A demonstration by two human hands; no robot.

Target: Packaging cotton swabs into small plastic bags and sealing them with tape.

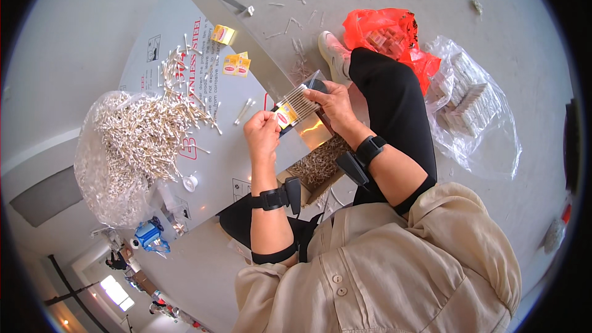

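Note:
In front of me my right hand (336, 106) grips a clear flat pack of cotton swabs (300, 102), its thumb pressed on the swabs' ends. My left hand (262, 134) pinches a yellow printed card (285, 116), which lies against the near left end of the pack. Both hands are over the edge of a steel-topped table (216, 148) covered in printed film. On it, to the left, a large heap of loose cotton swabs (142, 139) spills from a clear plastic bag (92, 169). More yellow cards (236, 65) and a small yellow stack (222, 34) lie farther off.
Below my hands, a cardboard box (327, 191) holds many swabs. A red plastic bag (382, 20) with small packets and a clear bag (493, 139) of white swab packs lie on the floor at right. A blue package (150, 235) sits by the table's near left corner.

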